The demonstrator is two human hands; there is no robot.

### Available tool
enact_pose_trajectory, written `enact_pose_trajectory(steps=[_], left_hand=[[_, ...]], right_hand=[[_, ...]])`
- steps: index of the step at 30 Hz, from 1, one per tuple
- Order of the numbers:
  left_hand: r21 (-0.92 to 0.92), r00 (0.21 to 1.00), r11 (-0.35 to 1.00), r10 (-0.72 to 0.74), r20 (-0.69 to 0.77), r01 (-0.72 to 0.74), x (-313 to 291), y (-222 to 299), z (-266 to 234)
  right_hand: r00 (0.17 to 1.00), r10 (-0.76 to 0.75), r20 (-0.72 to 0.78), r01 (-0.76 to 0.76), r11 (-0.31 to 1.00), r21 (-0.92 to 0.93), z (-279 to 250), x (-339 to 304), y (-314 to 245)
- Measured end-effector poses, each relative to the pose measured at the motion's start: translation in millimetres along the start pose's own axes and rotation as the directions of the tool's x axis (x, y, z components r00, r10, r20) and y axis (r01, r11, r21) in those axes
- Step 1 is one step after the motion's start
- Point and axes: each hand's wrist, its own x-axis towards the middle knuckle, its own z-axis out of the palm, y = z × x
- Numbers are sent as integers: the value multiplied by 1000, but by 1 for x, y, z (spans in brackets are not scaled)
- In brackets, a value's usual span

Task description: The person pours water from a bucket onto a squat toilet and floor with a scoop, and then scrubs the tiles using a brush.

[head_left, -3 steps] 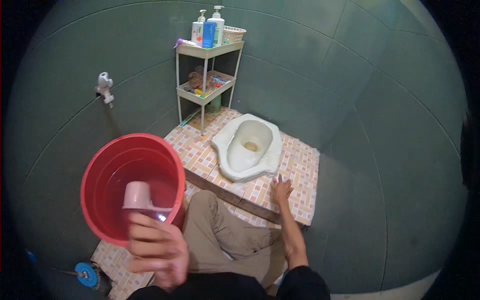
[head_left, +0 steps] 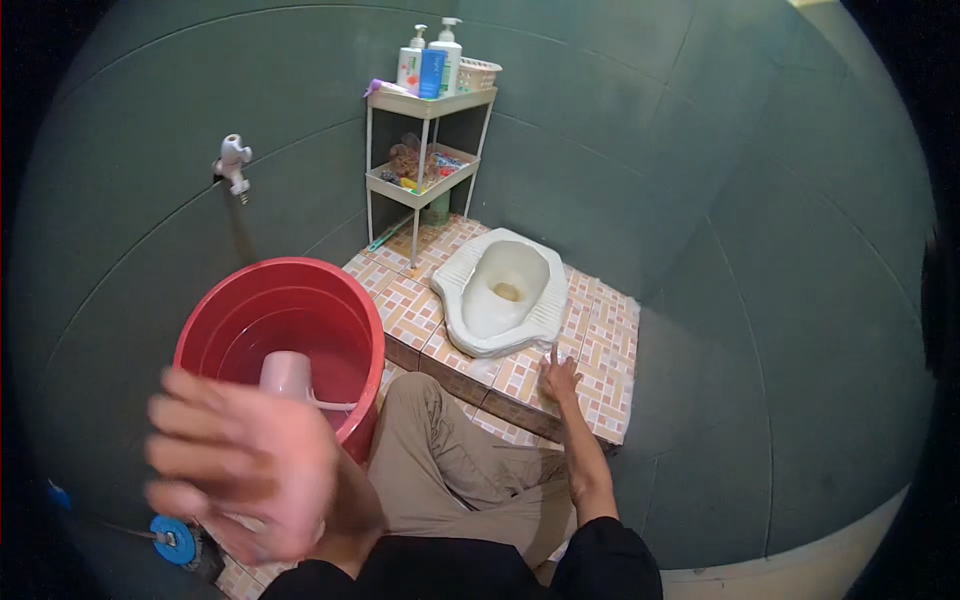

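My left hand [head_left: 245, 465] is raised in front of the red bucket [head_left: 373, 320], blurred by motion. Its fingers are spread, and nothing shows in its grasp. Partly behind that hand, a pink water dipper [head_left: 287, 373] lies in the bucket with its handle toward the right wall. My right hand [head_left: 560, 378] rests on the tiled platform [head_left: 605, 345], fingers stretched out, close to the front edge of the white squat toilet [head_left: 488, 320]. A little brownish matter [head_left: 507, 291] sits in the toilet's bowl.
A cream shelf rack [head_left: 417, 198] with pump bottles [head_left: 447, 55] and a small basket [head_left: 478, 73] stands behind the toilet. On the left wall is a white tap [head_left: 234, 162]. A round blue-topped brush [head_left: 174, 541] lies at lower left. The platform has a raised front edge.
My left hand has swung left and its curled fingers have spread apart. The whole view has shifted slightly. My right hand stays on the tiles.
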Motion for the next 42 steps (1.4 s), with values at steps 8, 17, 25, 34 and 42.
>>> enact_pose_trajectory(steps=[8,17,25,34,42], left_hand=[[-156,924,965,249,290,-211,141,-47,-33],[340,306,921,-385,870,191,15,-79,-127],[615,10,788,-615,788,28,-44,-110,-194],[668,-285,741,-657,698,-69,-67,-136,-252],[434,-311,896,-440,842,-94,-78,-124,-232]], right_hand=[[876,-139,-461,148,989,-16,-117,2,-57],[834,-138,-535,141,989,-35,-267,-42,-57],[931,-91,-354,30,984,-175,-352,-49,-67],[924,-198,-328,106,955,-278,-340,-56,-141],[919,-253,-302,117,907,-405,-328,-33,-140]])
